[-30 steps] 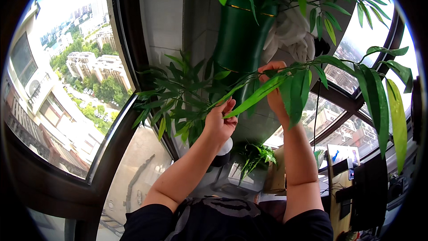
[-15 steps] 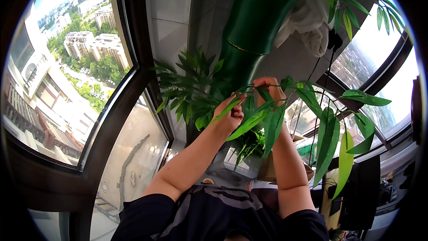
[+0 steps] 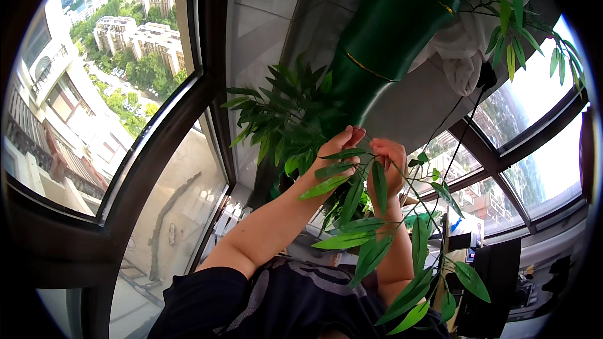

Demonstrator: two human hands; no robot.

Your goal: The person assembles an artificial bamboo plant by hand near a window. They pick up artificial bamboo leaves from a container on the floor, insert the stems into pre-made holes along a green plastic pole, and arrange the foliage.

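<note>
A thin leafy branch (image 3: 370, 238) with long green leaves hangs in front of me. My left hand (image 3: 337, 150) pinches the branch near its top end, fingers closed on the stem. My right hand (image 3: 391, 164) grips the same stem just to the right of it, also closed. Right behind the hands stands a thick green bamboo-like pole (image 3: 383, 37) with gold rings. A bushy clump of dark green leaves (image 3: 282, 119) sits at the pole's left, close to my left hand.
Large dark-framed windows (image 3: 157, 144) curve around on the left and right, showing buildings far below. A white cloth (image 3: 461, 56) and a black cable (image 3: 465, 125) hang by the pole. A black monitor (image 3: 490, 282) and desk clutter lie at the lower right.
Both hands have moved closer together on the branch. The leafy branch has swung down and now hangs below the hands. The view has tilted further up the pole.
</note>
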